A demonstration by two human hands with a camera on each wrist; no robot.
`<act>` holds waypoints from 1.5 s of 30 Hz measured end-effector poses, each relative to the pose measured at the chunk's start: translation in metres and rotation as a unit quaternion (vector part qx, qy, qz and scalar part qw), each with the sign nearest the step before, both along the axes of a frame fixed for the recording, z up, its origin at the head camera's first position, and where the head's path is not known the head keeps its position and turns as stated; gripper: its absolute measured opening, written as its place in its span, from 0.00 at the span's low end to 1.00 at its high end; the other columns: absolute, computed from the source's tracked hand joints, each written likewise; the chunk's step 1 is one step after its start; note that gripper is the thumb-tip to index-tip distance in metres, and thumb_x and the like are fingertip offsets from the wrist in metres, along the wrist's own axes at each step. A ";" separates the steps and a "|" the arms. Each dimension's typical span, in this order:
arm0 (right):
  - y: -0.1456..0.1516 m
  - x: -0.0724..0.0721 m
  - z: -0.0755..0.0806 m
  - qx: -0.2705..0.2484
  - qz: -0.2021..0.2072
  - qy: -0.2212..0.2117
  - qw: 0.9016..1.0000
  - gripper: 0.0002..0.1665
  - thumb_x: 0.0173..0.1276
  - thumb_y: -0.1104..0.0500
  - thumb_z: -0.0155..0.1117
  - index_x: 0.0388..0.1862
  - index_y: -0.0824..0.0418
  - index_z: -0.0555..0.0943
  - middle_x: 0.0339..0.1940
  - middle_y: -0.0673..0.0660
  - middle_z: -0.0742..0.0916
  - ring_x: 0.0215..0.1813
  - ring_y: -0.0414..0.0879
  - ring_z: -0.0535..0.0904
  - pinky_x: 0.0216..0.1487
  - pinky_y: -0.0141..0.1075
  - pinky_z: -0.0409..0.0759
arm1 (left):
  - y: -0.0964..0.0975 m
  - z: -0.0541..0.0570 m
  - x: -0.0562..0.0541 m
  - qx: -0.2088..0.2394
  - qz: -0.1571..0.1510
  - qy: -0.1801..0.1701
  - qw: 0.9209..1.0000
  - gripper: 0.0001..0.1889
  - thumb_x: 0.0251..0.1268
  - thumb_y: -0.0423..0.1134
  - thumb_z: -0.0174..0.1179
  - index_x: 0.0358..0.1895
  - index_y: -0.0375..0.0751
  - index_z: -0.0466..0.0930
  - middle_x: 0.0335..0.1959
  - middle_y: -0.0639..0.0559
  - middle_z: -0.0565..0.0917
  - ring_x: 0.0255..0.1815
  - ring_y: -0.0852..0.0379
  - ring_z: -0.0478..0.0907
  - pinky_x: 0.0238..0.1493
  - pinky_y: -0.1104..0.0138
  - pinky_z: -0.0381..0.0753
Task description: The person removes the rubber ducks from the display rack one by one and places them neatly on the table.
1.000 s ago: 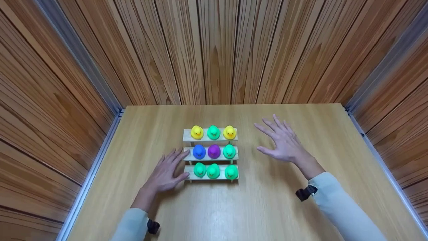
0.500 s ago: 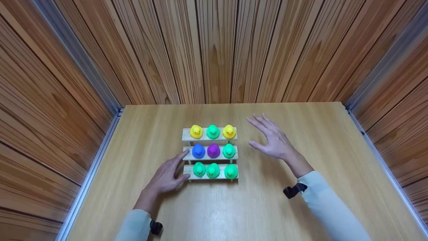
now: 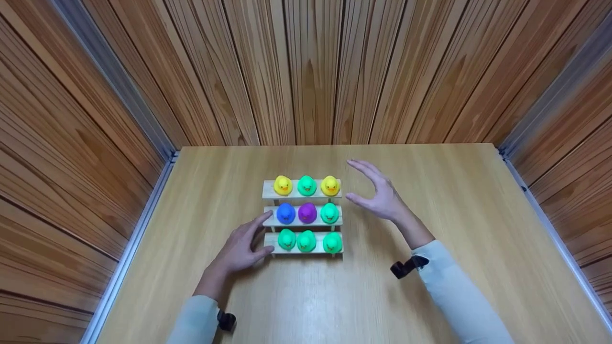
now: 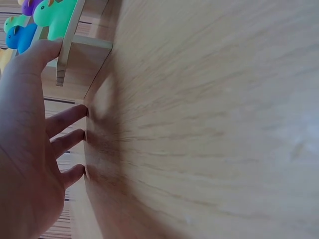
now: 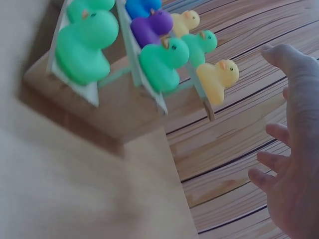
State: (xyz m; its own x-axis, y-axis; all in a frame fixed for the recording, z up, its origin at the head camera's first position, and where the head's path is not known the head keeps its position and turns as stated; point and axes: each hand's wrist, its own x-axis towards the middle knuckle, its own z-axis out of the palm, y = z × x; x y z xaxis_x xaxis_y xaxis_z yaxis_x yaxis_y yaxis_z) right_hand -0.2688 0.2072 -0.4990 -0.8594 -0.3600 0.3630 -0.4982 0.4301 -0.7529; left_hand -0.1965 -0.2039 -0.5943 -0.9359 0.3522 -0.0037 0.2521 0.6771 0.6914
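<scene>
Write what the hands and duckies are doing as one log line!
left hand: touching rack, left end | right hand: empty, apart from rack, right side | ducks: nine, three rows on rack

No lettering, label, brand, number or sign can be read in any of the three views, whether on the ducks (image 3: pixel 307 213), the rack (image 3: pixel 267 189), the table (image 3: pixel 311 301), the walls (image 3: pixel 311 71) or the sleeves (image 3: pixel 461 291).

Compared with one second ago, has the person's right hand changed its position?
Yes. In the head view, the right hand has moved leftward, closer to the right end of the three-tier wooden shelf.
</scene>
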 end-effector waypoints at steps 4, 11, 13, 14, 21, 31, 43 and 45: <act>-0.011 -0.003 -0.001 -0.036 0.016 -0.008 0.999 0.47 0.71 0.60 0.80 0.86 0.59 0.73 0.85 0.66 0.77 0.88 0.67 0.70 0.87 0.72 0.68 | -0.001 0.000 0.000 0.005 0.009 -0.017 1.000 0.48 0.75 0.62 0.70 0.91 0.81 0.52 0.92 0.50 0.67 0.91 0.36 0.65 0.90 0.28 0.57; -0.025 -0.005 -0.004 -0.069 0.020 -0.050 0.996 0.40 0.70 0.65 0.82 0.79 0.65 0.79 0.77 0.68 0.82 0.82 0.65 0.76 0.82 0.68 0.78 | 0.000 0.000 0.002 0.017 0.021 -0.041 0.999 0.48 0.74 0.63 0.72 0.89 0.88 0.51 0.93 0.52 0.65 0.93 0.37 0.62 0.91 0.27 0.54; -0.027 -0.005 -0.006 -0.071 0.016 -0.055 0.996 0.38 0.70 0.66 0.82 0.77 0.66 0.80 0.75 0.68 0.83 0.79 0.65 0.77 0.79 0.66 0.80 | 0.001 0.000 0.002 0.022 0.024 -0.044 0.998 0.48 0.74 0.63 0.72 0.89 0.88 0.51 0.93 0.53 0.65 0.93 0.37 0.61 0.91 0.27 0.53; -0.028 -0.005 -0.006 -0.071 0.013 -0.057 0.996 0.37 0.70 0.66 0.82 0.77 0.65 0.81 0.74 0.68 0.84 0.78 0.65 0.78 0.78 0.64 0.81 | 0.001 -0.001 0.002 0.024 0.024 -0.045 0.998 0.48 0.74 0.63 0.72 0.88 0.89 0.51 0.93 0.53 0.65 0.93 0.37 0.61 0.91 0.27 0.53; -0.036 -0.007 -0.011 -0.079 0.003 -0.065 0.995 0.30 0.73 0.65 0.81 0.71 0.66 0.85 0.68 0.69 0.87 0.71 0.61 0.83 0.67 0.44 0.85 | 0.001 -0.002 0.002 0.026 0.029 -0.049 0.998 0.48 0.74 0.64 0.72 0.88 0.92 0.49 0.93 0.54 0.64 0.93 0.38 0.60 0.90 0.26 0.54; -0.045 -0.009 -0.017 -0.103 -0.012 -0.073 0.992 0.23 0.73 0.65 0.80 0.66 0.66 0.89 0.61 0.66 0.90 0.59 0.41 0.82 0.59 0.36 0.86 | 0.002 -0.004 0.001 0.032 0.022 -0.030 0.999 0.48 0.74 0.60 0.72 0.89 0.88 0.52 0.92 0.54 0.66 0.90 0.38 0.66 0.88 0.29 0.63; -0.046 -0.009 -0.017 -0.100 -0.024 -0.079 0.992 0.22 0.75 0.65 0.79 0.65 0.66 0.89 0.61 0.67 0.89 0.63 0.57 0.84 0.58 0.29 0.83 | 0.002 -0.002 0.002 0.037 0.023 -0.040 0.998 0.48 0.75 0.61 0.72 0.88 0.90 0.51 0.93 0.55 0.65 0.91 0.38 0.64 0.88 0.28 0.62; -0.045 -0.008 -0.016 -0.100 -0.026 -0.078 0.992 0.22 0.74 0.65 0.79 0.65 0.66 0.89 0.61 0.67 0.90 0.63 0.57 0.84 0.58 0.29 0.83 | 0.002 -0.002 0.002 0.038 0.023 -0.042 0.998 0.48 0.75 0.61 0.72 0.88 0.91 0.50 0.93 0.55 0.64 0.91 0.38 0.63 0.88 0.28 0.61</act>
State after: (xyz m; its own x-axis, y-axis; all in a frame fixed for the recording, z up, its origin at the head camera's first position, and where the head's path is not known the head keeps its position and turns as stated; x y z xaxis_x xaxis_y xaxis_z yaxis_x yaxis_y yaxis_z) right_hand -0.2772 0.1620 -0.5155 -0.9264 -0.2470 0.2841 -0.3500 0.2869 -0.8918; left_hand -0.1948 -0.2020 -0.5968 -0.9485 0.3115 -0.0580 0.1609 0.6312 0.7587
